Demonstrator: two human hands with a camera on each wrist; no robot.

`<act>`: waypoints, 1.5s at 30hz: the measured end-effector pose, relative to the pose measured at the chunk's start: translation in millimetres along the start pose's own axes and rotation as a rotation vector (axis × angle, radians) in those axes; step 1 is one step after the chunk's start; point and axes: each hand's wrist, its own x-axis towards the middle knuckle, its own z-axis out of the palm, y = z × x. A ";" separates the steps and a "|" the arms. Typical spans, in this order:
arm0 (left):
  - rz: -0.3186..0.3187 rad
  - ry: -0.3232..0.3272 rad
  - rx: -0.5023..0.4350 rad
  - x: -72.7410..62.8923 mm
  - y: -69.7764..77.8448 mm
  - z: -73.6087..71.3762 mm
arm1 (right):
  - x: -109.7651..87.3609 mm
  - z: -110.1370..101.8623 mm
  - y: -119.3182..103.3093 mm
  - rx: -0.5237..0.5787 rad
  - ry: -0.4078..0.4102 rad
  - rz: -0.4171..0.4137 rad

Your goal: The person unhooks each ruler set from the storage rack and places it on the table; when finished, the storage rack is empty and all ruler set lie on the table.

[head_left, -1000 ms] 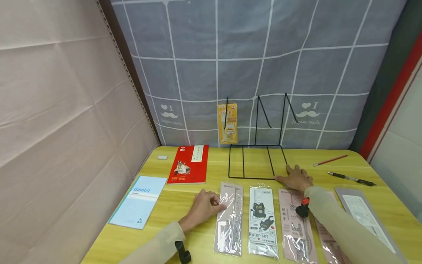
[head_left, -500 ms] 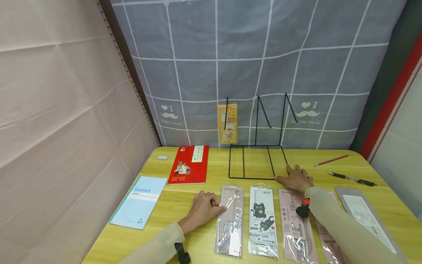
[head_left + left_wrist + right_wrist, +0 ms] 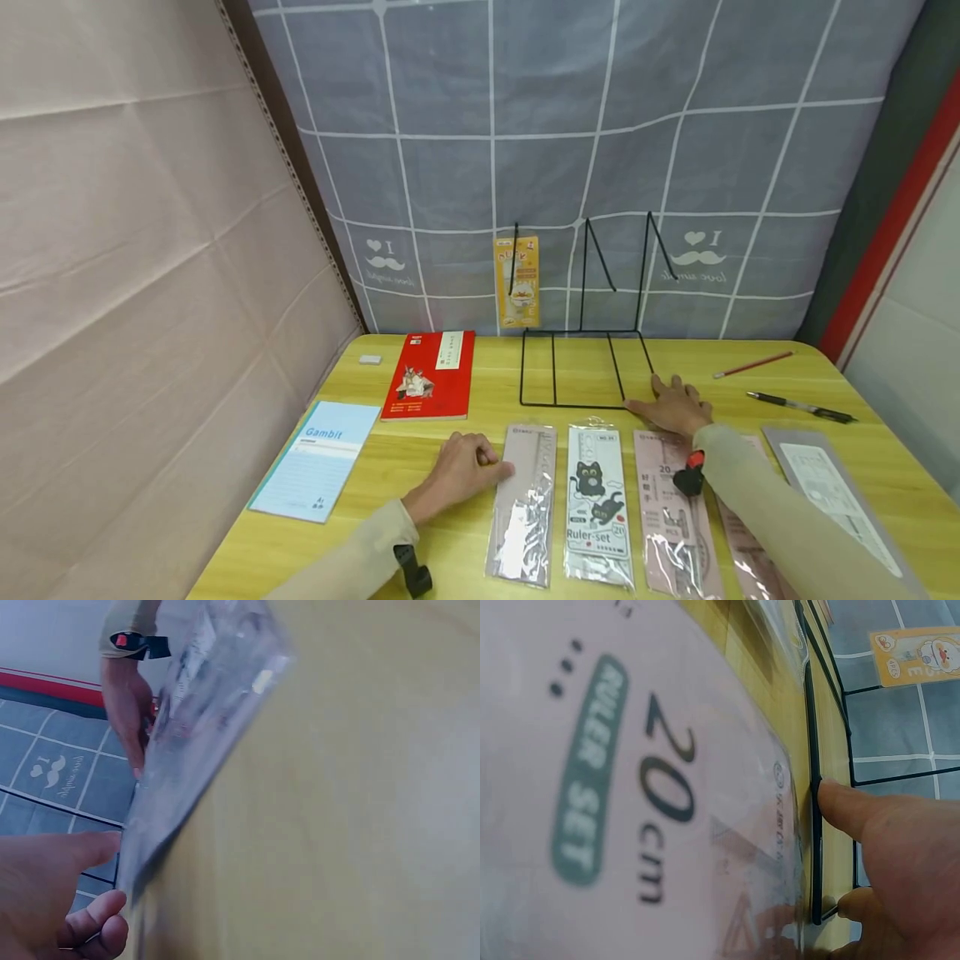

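Note:
My left hand (image 3: 459, 471) pinches the left edge of a clear-wrapped ruler set (image 3: 522, 508) between thumb and curled fingers. In the left wrist view this packet (image 3: 199, 742) stands tilted and blurred. My right hand (image 3: 672, 408) rests with spread fingers at the front right corner of a black wire display rack (image 3: 573, 406). Its thumb (image 3: 844, 806) touches the front wire in the right wrist view. A yellow carded packet (image 3: 517, 287) hangs on the rack's left hook. To the right lie a cat-printed ruler set (image 3: 597, 500) and pink ruler sets (image 3: 667, 517), partly under my right arm.
A red booklet (image 3: 429, 375), a white eraser (image 3: 370, 359) and a blue Gambit notebook (image 3: 315, 458) lie at left. Right of the rack are a red pencil (image 3: 752, 365) and black pen (image 3: 800, 407). A grey packet (image 3: 832, 492) lies near the right edge. Grey grid cloth (image 3: 442, 183) hangs behind.
The ruler set at my left hand has shifted slightly toward me and right at its top, and the glare on it has moved. My right hand and the rack stay in place.

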 end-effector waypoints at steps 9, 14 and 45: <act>0.019 -0.062 -0.179 29.6 12.5 -25.4 | 2.8 -0.4 1.5 -0.001 0.008 0.002; 0.005 -0.002 -0.292 64.1 16.0 -48.0 | 1.2 -0.9 1.7 -0.011 0.003 -0.005; -0.003 0.384 -0.384 250.2 40.5 -81.5 | 3.5 2.1 1.8 0.032 0.025 -0.004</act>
